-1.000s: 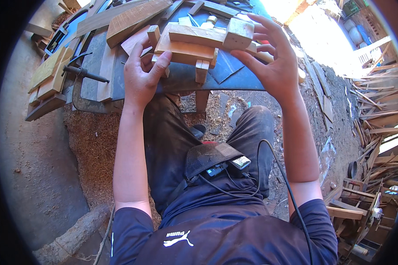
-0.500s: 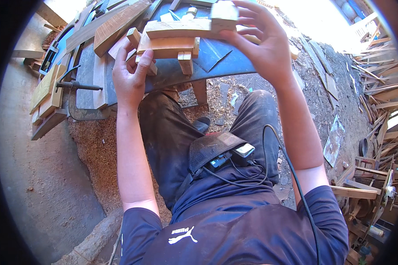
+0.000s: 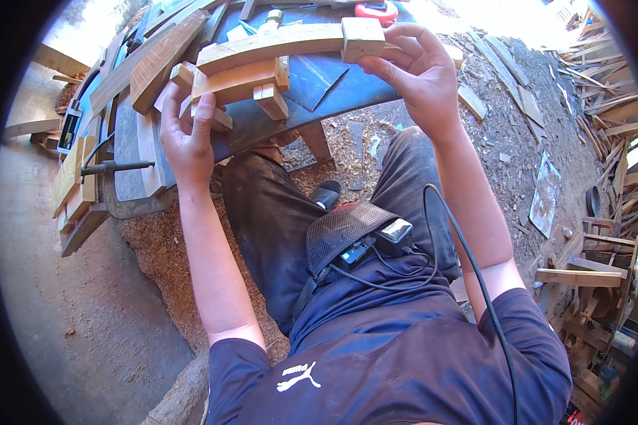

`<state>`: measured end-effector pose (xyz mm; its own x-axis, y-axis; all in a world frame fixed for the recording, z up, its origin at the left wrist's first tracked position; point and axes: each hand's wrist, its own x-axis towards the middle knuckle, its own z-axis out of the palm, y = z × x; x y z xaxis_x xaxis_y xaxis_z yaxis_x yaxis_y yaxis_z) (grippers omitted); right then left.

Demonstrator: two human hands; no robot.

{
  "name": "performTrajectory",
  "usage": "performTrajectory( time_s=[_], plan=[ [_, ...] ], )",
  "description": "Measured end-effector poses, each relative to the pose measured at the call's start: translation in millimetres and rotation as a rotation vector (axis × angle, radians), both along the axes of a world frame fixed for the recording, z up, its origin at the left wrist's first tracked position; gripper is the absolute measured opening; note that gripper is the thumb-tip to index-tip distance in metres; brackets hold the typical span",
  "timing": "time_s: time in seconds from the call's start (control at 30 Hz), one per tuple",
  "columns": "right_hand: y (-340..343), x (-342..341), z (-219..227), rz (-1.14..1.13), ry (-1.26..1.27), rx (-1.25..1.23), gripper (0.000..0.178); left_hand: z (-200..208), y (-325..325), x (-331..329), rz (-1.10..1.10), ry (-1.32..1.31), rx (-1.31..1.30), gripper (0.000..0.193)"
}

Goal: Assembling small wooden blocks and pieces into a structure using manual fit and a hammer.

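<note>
At the table's near edge my left hand (image 3: 188,138) is closed on the left end of a wooden frame piece (image 3: 241,79), its thumb against the front and its other fingers partly hidden. Short wooden blocks stick out of this piece, one of them a block (image 3: 270,102) on its near side. Above it lies a long, slightly curved wooden bar (image 3: 276,47). A square wooden block (image 3: 362,40) sits at the bar's right end; whether the two are joined I cannot tell. My right hand (image 3: 429,85) pinches that block, thumb low on its right side.
Boards (image 3: 164,62) are heaped on the far left of the blue-topped table (image 3: 244,127). A red tape measure (image 3: 377,12) lies at the far edge. A clamp (image 3: 117,166) juts out at the left corner. Scrap wood (image 3: 617,106) is piled on the right. A cable (image 3: 468,262) crosses my lap.
The view has shifted, and the wood sits further left in it. The square block has come down level with the bar's right end. The tape measure has come into sight.
</note>
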<state>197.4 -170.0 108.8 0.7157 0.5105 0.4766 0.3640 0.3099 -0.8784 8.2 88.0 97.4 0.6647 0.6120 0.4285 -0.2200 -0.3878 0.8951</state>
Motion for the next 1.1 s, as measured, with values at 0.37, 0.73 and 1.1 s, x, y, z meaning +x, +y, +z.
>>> performTrajectory(
  time_s=[0.37, 0.73, 1.1],
  plan=[
    [11, -3, 9, 0.004, -0.030, 0.043, 0.038, 5, -4, 0, 0.054, -0.001, -0.028, 0.062],
    [45, -17, 19, 0.111, 0.006, 0.107, 0.044, 2, 2, 2, 0.122, -0.072, -0.172, 0.052],
    [84, -23, 14, 0.148, 0.069, 0.108, 0.042, -1, 2, 3, 0.164, -0.067, -0.146, 0.070]
  ],
)
